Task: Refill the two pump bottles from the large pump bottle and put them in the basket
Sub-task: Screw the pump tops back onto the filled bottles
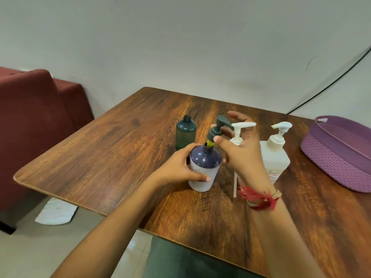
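1. The left grip [178, 167] clasped the purple bottle [204, 163] on the worktop [100, 149]; the right grip [241, 149] pinched the green pump head [217, 129] at its neck.
2. The green bottle [185, 133] stood uncapped, and neither was in the basket [331, 167]; most seemingly remained.

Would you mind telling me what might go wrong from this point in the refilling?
The right hand holds two pumps at once: the white pump could slip while the dark green pump is at the neck of the purple bottle. The uncapped green bottle stands just behind the left hand and may be knocked over.
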Available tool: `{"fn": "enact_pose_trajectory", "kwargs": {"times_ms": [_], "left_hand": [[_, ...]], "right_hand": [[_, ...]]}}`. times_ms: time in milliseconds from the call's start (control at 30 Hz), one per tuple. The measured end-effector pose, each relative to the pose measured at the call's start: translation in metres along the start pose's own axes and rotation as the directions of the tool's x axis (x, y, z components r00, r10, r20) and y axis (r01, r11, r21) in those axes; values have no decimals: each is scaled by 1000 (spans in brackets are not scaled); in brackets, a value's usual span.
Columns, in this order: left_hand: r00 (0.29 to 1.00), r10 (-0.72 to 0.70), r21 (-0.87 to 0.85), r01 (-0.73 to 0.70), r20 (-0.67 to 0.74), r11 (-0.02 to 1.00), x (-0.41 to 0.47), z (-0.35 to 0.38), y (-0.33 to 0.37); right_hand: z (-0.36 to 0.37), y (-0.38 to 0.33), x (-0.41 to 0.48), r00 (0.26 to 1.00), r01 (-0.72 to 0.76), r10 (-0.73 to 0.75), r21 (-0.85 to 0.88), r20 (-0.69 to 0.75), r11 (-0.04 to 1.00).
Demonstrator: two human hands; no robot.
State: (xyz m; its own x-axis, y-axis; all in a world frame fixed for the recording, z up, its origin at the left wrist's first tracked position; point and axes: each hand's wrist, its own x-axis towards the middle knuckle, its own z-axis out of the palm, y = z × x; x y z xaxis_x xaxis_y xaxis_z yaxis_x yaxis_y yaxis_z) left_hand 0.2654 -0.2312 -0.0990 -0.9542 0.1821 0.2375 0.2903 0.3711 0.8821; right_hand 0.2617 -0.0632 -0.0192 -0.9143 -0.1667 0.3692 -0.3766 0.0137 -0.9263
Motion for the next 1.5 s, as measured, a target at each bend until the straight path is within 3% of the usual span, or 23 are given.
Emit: {"fn": "enact_pose_trajectory", "kwargs": {"times_ms": [533,633,700,767,833,967,1233,1500], "left_hand": [[999,-41,-46,43,34,998,-9,-10,-4],[983,35,-100,-54,-182,993,-15,-21,-3],[915,27,-156,-97,-404,983,-14,-28,-4],[848,-32,-136,-48,-528,990,-6,-36,-10],[849,-100,-87,64,-519,994,7,-43,-19],[909,-206,15,227,-361,974,32,-46,-37],[898,-204,-102,179,-389,979,61,-26,-58],[855,-163,-78,143,-492,987,47,-26,-57]], "right_hand": [[-4,-33,14,941,163,-186,-101,-282,981],[-7,-33,16,920,170,-181,-62,-347,983],[-9,-35,18,909,184,-180,-26,-377,983],[-12,-37,21,900,194,-185,-17,-395,981],[-15,-37,23,889,205,-192,-14,-416,979],[-18,-34,26,876,215,-187,13,-444,977],[-22,-31,32,880,166,-121,60,-459,984],[3,-57,55,879,232,-116,201,-462,952]]}}
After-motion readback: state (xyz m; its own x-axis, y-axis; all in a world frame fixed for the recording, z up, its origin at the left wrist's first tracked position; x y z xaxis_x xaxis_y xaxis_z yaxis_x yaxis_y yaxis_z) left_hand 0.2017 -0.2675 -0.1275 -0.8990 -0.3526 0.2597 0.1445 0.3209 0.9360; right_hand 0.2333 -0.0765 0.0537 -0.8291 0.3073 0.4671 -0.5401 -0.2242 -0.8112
